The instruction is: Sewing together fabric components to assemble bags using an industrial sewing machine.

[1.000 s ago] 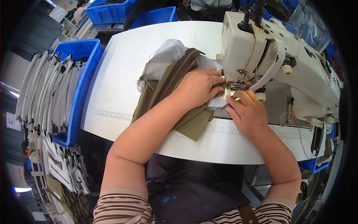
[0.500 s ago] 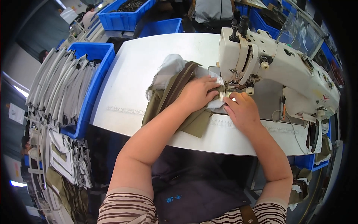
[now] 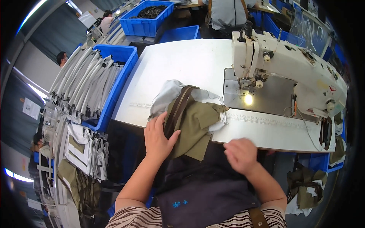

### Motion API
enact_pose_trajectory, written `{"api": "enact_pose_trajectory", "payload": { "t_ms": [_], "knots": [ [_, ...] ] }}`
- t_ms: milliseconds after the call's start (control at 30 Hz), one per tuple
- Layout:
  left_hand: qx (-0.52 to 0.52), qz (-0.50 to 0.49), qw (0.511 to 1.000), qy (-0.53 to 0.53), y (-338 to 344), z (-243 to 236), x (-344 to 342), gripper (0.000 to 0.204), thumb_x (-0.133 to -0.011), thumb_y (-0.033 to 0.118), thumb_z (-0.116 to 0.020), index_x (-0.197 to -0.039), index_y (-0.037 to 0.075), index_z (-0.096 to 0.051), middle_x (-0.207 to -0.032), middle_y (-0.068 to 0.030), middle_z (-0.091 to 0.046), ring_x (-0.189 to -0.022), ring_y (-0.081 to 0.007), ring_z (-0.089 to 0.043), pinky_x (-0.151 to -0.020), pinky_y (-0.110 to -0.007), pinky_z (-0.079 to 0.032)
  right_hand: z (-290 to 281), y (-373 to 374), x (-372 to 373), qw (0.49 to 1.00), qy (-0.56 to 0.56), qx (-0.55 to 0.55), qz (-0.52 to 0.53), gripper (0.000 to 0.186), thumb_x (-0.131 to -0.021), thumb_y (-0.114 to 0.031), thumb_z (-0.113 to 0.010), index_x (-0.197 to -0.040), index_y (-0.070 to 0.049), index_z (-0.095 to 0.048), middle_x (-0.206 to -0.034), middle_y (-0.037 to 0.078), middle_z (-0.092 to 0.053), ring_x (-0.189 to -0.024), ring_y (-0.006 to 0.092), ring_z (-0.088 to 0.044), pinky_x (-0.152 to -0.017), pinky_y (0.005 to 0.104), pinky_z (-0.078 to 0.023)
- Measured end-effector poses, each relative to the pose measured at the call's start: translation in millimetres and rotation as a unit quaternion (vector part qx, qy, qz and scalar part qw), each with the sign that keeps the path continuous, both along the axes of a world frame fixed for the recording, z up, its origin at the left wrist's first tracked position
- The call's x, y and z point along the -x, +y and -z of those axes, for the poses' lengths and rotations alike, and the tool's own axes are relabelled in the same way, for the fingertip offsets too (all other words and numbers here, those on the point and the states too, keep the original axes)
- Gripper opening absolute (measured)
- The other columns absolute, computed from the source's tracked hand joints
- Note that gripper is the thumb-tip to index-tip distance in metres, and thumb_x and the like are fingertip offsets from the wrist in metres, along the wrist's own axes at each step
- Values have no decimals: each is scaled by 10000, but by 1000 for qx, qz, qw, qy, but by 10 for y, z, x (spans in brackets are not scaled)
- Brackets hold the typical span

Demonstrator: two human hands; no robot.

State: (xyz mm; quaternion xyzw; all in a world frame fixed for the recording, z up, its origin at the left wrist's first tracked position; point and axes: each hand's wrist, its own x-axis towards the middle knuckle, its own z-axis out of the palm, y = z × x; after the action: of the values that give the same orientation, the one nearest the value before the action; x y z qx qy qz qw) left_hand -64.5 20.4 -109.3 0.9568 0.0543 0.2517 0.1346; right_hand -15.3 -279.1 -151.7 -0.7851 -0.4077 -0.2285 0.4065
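A sewn fabric piece (image 3: 195, 117) in olive green and light grey, with a dark brown strip (image 3: 178, 106) along it, lies at the front edge of the white table. Part of its green cloth hangs over that edge. My left hand (image 3: 156, 136) grips the piece at its left side, thumb and fingers on either side of the brown strip. Off the front edge, right of the cloth, my right hand (image 3: 242, 155) is curled and blurred; whether it holds anything is unclear. The white sewing machine (image 3: 281, 64) stands beyond, its lamp lighting the metal plate (image 3: 262, 95) under the needle.
At the left, a blue bin (image 3: 127, 81) holds several grey-edged pieces (image 3: 81, 79), with more folded cloth (image 3: 85, 152) hanging below. Blue bins (image 3: 146, 22) stand behind the table (image 3: 182, 57). A person in grey (image 3: 228, 15) sits opposite. Cloth pieces (image 3: 308, 190) lie low at the right.
The fabric piece has come away from the needle toward me and the table's front edge. My left hand has shifted left and nearer; my right hand has left the cloth and dropped toward me.
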Motion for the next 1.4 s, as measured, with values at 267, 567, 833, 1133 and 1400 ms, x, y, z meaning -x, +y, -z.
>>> {"api": "enact_pose_trajectory", "payload": {
  "t_ms": [267, 567, 833, 1133, 1400],
  "knots": [
    [-51, 124, 990, -39, 111, -633, -207, 285, -868, 38, -695, -1145, 95, -725, -966, -114, -683, -916, -342, -657, -799, -432, -527, 599, 334, 399, 980, 187, -2, -74, 119, -900, -166, -751, -892, -47, -749, -908, 83, -711, -821, 286, -684, -759, 395, -563],
    [-77, 232, 963, 114, 519, -590, -1578, 543, -841, 247, -795, -1342, 108, -638, -1334, -159, -654, -1253, -378, -600, -1016, -453, -494, 831, 467, 559, 949, 283, 104, -87, 244, -967, -300, -679, -991, -76, -772, -1012, 86, -733, -962, 309, -695, -847, 418, -569],
    [147, 25, 978, 147, 60, 93, -1085, 701, -865, 249, -792, -1479, 65, -509, -1384, -220, -628, -1276, -377, -608, -1060, -423, -478, 638, 751, 686, 857, 490, -59, -146, 710, -927, -503, -753, -1415, -27, -553, -1260, 199, -647, -1110, 323, -662, -982, 406, -525],
    [459, 132, 879, -3, -690, 579, 206, 652, -977, 143, -713, -1508, -49, -389, -1463, -163, -520, -1312, -249, -529, -1130, -393, -402, 387, 373, 637, 639, 660, -393, -38, 672, -916, -313, -823, -1416, 50, -560, -1391, 135, -639, -1256, 203, -598, -1078, 357, -477],
    [386, 469, 790, 81, -1574, 111, -122, 1011, -895, 480, -812, -1582, -21, -267, -1484, -197, -476, -1363, -307, -506, -1154, -457, -389, 388, -1333, 983, 810, 325, -349, 340, 887, -902, -194, -817, -1576, -6, -272, -1559, 162, -420, -1447, 299, -408, -1209, 432, -338]
  ]
}}
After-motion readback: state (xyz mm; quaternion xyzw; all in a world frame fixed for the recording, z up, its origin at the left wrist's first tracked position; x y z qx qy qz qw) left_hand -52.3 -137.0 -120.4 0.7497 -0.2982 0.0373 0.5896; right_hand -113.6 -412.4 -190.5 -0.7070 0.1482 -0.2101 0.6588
